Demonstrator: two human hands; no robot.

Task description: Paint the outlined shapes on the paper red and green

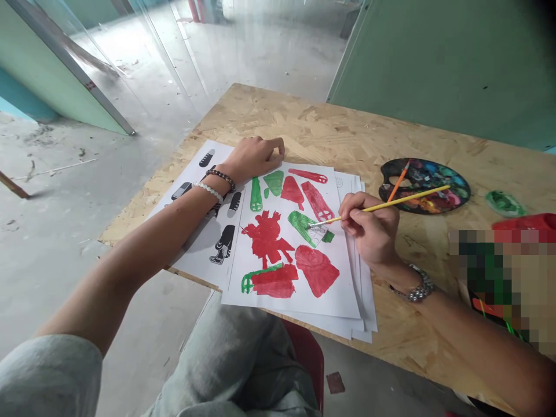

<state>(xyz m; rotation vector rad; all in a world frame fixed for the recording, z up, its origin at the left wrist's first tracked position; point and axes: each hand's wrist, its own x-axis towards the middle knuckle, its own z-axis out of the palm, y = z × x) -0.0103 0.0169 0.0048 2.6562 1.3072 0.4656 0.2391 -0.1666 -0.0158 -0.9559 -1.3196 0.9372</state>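
The left hand point(254, 157) rests on the papers, fingers loosely curled and gripping nothing, beside a sheet of black shapes point(195, 249) and touching the top edge of a sheet of red and green painted shapes point(343, 289). Further right, the right hand point(369, 223) pinches a yellow-handled paintbrush point(403, 201), its long axis slanting across the hand, bristles pointing down-left onto a green shape point(299, 223), handle end up-right over a paint palette point(452, 188). Everything sits on an OSB table point(304, 124).
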